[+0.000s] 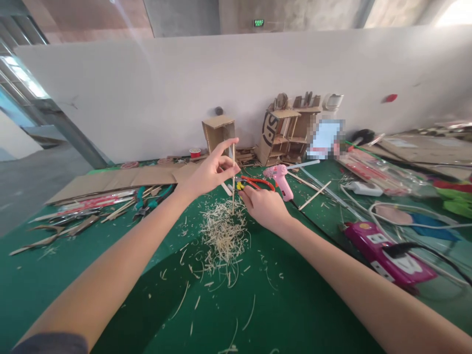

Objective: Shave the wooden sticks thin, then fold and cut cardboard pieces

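Note:
My left hand (216, 169) is closed on a thin wooden stick (233, 194), pinched between fingertips and held upright. The stick's lower end comes down to a heap of pale wood shavings (223, 231) on the green table. Beside the stick, my right hand (269, 204) is closed around a small yellow tool (240, 186); the fingers hide most of it, so its kind does not show. Just behind that hand lie orange-handled pliers (260, 183). A pink glue gun (282, 179) with a clear glue stick stands to their right.
Cardboard (129, 181), pliers and sticks lie at the left. Cardboard shelf models (282, 135) and a cardboard box (218, 130) stand by the white partition (165, 93). At right are a magenta power strip (391, 253), cables and a propped screen (326, 137).

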